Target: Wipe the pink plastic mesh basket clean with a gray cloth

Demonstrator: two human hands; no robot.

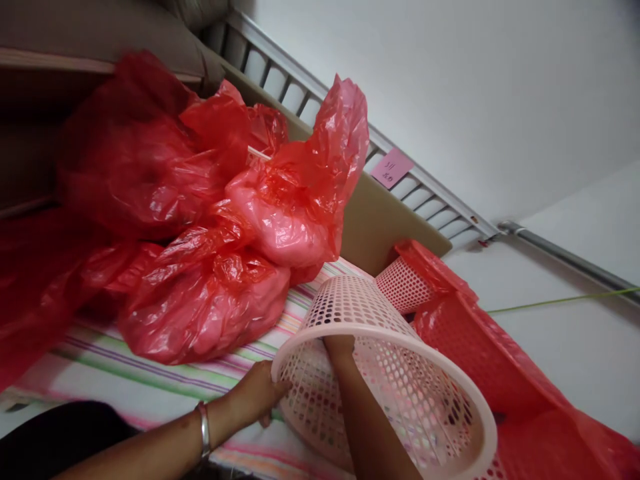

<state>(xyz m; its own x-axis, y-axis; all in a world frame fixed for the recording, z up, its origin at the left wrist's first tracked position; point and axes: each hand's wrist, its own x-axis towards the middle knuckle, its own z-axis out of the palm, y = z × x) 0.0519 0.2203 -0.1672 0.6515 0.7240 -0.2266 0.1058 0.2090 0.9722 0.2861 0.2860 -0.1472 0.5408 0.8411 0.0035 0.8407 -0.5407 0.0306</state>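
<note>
A pale pink plastic basket with round holes lies tilted on its side, its wide mouth facing me. My left hand grips the basket's rim at the left, the thumb over the edge. Into the mouth reaches my right hand, down near the basket's bottom; its fingers are hidden, so what it touches there does not show. Just behind the basket is a second pink perforated basket, partly covered by red plastic.
Several full red plastic bags are piled on the left over a striped cloth. Behind them stand a tan board and a metal railing with a pink note. A metal pipe runs at the right.
</note>
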